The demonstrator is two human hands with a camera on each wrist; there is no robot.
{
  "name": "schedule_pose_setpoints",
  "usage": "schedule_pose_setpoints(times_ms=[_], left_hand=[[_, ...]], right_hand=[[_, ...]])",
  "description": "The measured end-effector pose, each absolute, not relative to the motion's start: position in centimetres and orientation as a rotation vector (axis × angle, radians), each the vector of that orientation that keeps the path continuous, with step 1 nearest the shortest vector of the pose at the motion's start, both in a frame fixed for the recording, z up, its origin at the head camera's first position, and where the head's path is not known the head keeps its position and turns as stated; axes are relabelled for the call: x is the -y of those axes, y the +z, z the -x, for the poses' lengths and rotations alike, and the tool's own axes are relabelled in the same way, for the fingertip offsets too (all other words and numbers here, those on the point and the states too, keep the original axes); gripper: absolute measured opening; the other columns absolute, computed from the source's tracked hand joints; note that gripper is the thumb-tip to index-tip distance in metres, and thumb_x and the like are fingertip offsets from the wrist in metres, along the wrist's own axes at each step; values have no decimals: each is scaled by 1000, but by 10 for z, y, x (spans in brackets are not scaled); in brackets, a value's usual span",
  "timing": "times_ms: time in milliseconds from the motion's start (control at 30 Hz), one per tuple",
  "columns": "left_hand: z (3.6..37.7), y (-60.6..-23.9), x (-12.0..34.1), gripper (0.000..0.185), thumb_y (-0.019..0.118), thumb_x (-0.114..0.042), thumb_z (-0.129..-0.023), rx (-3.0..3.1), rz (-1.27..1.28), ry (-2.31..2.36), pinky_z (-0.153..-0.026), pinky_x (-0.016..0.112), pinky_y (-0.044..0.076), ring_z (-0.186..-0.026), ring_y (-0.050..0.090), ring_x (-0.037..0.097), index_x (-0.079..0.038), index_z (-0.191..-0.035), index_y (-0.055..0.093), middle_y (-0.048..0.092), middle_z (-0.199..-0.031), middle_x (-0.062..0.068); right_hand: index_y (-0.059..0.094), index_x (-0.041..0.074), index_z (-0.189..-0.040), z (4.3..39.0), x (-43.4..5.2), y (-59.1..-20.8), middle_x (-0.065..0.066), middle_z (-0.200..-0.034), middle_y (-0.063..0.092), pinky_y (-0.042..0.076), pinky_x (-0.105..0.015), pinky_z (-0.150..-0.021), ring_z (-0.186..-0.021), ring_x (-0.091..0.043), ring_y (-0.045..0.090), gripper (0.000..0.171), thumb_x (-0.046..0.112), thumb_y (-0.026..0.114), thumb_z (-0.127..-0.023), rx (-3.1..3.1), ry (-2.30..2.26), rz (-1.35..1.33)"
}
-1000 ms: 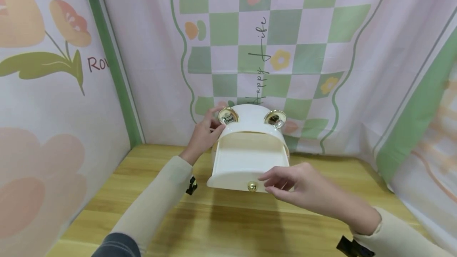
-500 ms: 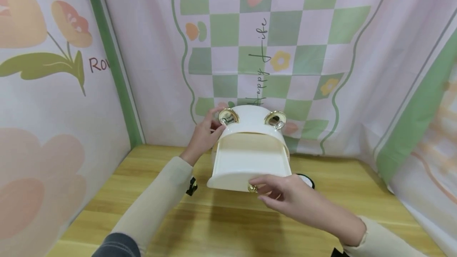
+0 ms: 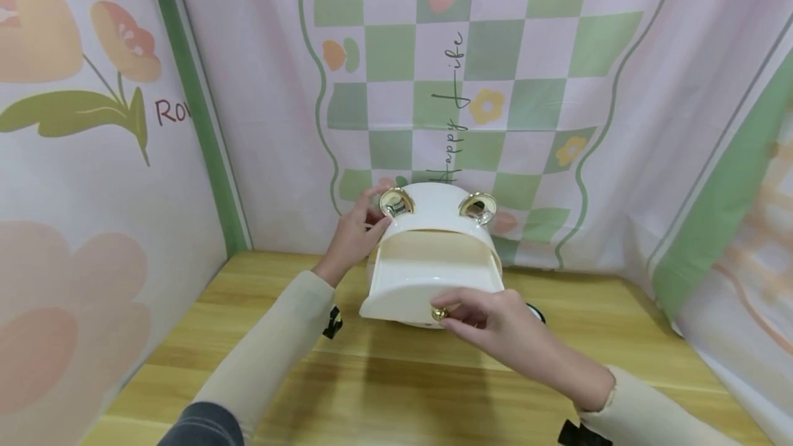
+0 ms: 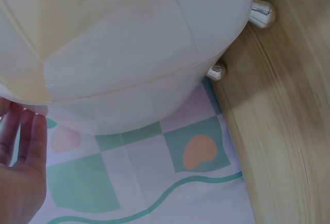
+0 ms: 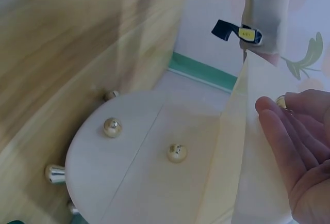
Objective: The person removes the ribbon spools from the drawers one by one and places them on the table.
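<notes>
A white frog-shaped storage box [image 3: 436,205] with gold-rimmed eyes stands at the back of the table. Its top drawer [image 3: 396,301] is pulled out, with the front tilted upward. With thumb and fingertips, my right hand [image 3: 502,325] pinches the gold knob [image 3: 439,313] on that drawer front; the right wrist view shows the knob [image 5: 281,101] partly hidden by the fingers. My left hand [image 3: 353,232] grips the box's side by the left eye [image 3: 396,202], thumb in front and fingers partly hidden behind. In the left wrist view, the fingertips touch the box's edge.
Two lower drawers with gold knobs [image 5: 177,153] appear shut. Short gold feet [image 4: 262,14] raise the box above the wooden table [image 3: 297,377]. A round dark-rimmed object [image 3: 536,312] is mostly hidden behind my right hand. Patterned cloth [image 3: 390,54] hangs close behind.
My right hand has moved left onto the knob and taken hold of it. The drawer front has tilted up slightly. My left hand has stayed at the box's side.
</notes>
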State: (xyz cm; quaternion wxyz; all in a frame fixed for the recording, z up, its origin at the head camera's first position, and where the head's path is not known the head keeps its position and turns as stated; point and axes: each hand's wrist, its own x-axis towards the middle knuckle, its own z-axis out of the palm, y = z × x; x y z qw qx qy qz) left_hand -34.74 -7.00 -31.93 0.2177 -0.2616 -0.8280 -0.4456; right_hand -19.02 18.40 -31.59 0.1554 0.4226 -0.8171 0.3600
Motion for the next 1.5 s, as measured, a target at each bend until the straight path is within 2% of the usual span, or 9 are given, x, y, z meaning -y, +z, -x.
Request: schedule_pose_setpoints(times_ms=[300, 500, 733, 933, 1333, 1500], left_hand=[[347, -317, 70, 56, 64, -13, -100, 2322, 700, -1248, -79, 34, 58, -88, 66, 22, -20, -149, 38, 64, -94, 8], [346, -317, 70, 56, 63, -14, -100, 2345, 680, -1251, -80, 34, 58, -90, 66, 22, -25, -148, 37, 64, -95, 7], [346, -317, 71, 56, 64, -14, -100, 2349, 674, -1240, -82, 36, 58, -93, 67, 25, -20, -149, 38, 65, -97, 9], [346, -316, 70, 55, 64, -15, -100, 2359, 648, -1246, -83, 36, 57, -95, 67, 25, -24, -148, 39, 65, -99, 8], [346, -316, 70, 55, 64, -15, -100, 2351, 653, -1255, -82, 37, 58, -95, 67, 26, -26, -148, 39, 65, -99, 9], [346, -316, 70, 55, 64, -15, -100, 2358, 647, -1250, -82, 37, 58, -95, 67, 26, -27, -148, 38, 65, -100, 9]], right_hand=[[74, 13, -111, 216, -183, -314, 3, -94, 75, 58, -24, -64, -78, -6, 71, 24, 2, 76, -89, 2396, 1066, -1106], [74, 12, -113, 238, -181, -313, 2, -95, 75, 59, -25, -67, -78, -4, 70, 25, 4, 75, -90, 2433, 1040, -1046], [73, 11, -116, 259, -182, -314, -1, -97, 75, 59, -27, -69, -80, -8, 71, 26, 5, 74, -91, 2450, 1051, -1027], [73, 13, -117, 274, -183, -315, 2, -96, 74, 58, -26, -71, -82, -9, 71, 25, 9, 73, -93, 2475, 1028, -964], [71, 13, -121, 281, -189, -320, 1, -99, 74, 59, -27, -70, -82, -10, 70, 30, 8, 74, -92, 2443, 1001, -1027], [73, 13, -118, 274, -193, -321, 1, -99, 74, 58, -28, -69, -79, -8, 69, 26, 10, 74, -92, 2478, 1002, -1080]])
